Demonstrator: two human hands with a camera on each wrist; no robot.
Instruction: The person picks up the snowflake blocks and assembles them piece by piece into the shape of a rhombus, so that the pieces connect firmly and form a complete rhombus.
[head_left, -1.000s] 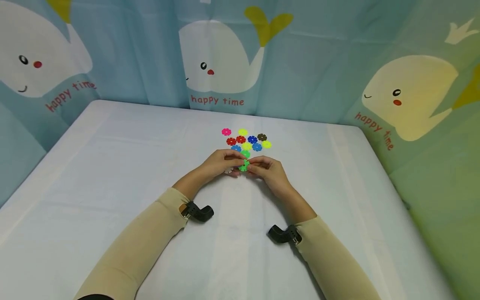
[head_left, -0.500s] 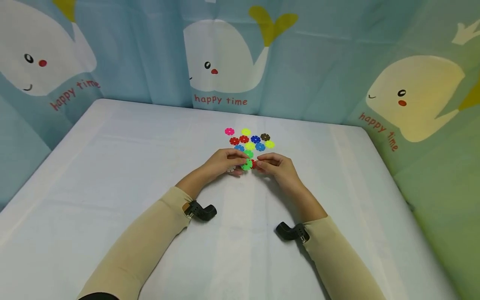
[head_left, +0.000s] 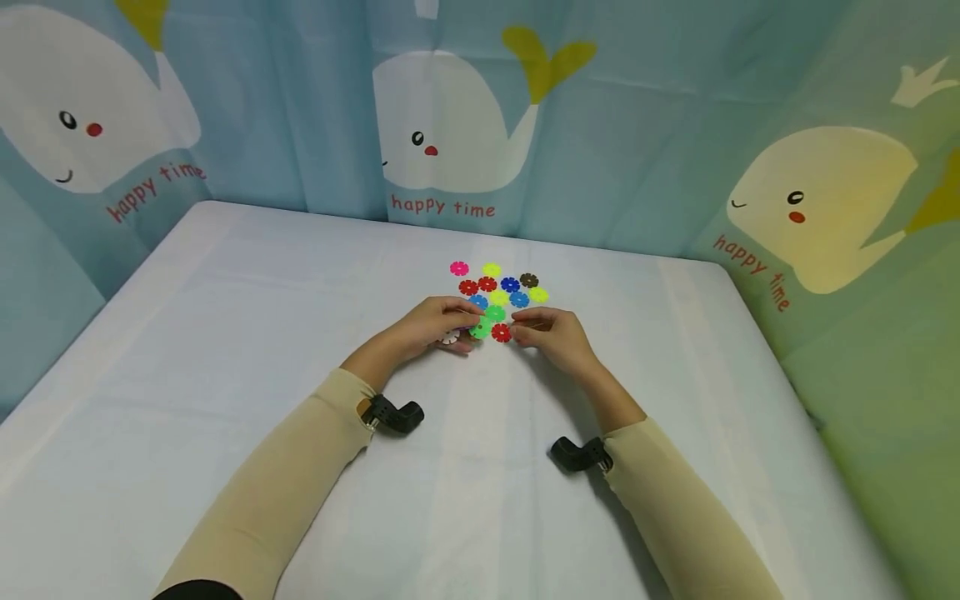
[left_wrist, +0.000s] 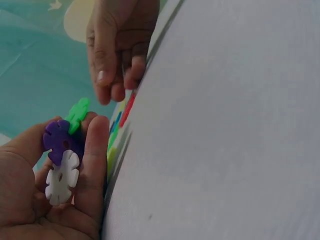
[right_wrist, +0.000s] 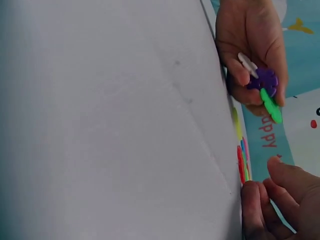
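Note:
In my left hand (head_left: pixel 429 323) I hold a joined chain of notched snowflake discs. A white disc (left_wrist: pixel 62 178) and a purple disc (left_wrist: pixel 62 140) lie between thumb and fingers, and a green disc (left_wrist: pixel 78 115) sticks out past the fingertips. My right hand (head_left: pixel 553 333) is just right of a red disc (head_left: pixel 501 332), fingertips at its edge. Thumb and fingers stand apart in the right wrist view, with nothing between them. Just beyond the left fingertips, another green disc (head_left: pixel 494 313) lies on the table.
Several loose discs are spread at the back middle of the white table (head_left: pixel 360 500), among them a pink disc (head_left: pixel 459 268), a brown disc (head_left: pixel 528 280) and a dark blue disc (head_left: pixel 510 285). A whale-print curtain (head_left: pixel 637 150) hangs behind the table's far edge.
My right hand has come away from the green disc in the left hand and moved right. The left hand shifted slightly left with the chain, leaving the red disc in full view between the hands.

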